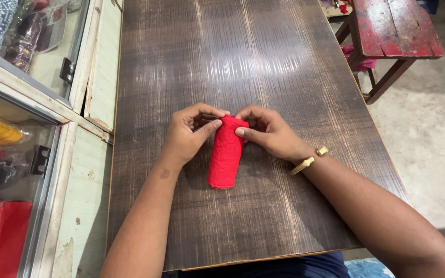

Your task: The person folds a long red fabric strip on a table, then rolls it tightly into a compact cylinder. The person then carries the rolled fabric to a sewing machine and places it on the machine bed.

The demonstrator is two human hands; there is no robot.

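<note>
Both hands grip the far end of a red roll [226,153] of cloth. Left hand [190,131] closes on it from the left, thumb lying across the top of the cloth and fingers curled over the far edge. Right hand [268,129] closes on it from the right, thumb pressed to the cloth near the end and fingers bent over the top. Fingertips of the two hands nearly meet above the roll.

Largest in view is the counter [243,62], a long dark wood-grain top with pale worn streaks, running away from the person. Its near edge lies just above a strip of dark blue clothing [284,266].

Along the left stands a glass case [21,103] with pale painted frames and small dark hinges; packed cloth in yellow, red and patterned colours shows behind the panes.

At the far right, well apart from the hands, a red bench [392,25] with worn paint stands on a grey floor [428,128].

On the counter's middle lies the roll, lengthwise, its near end free and resting on the wood, tilted slightly to the left.

On the right wrist sits a gold bangle [309,159] with open knobbed ends.
</note>
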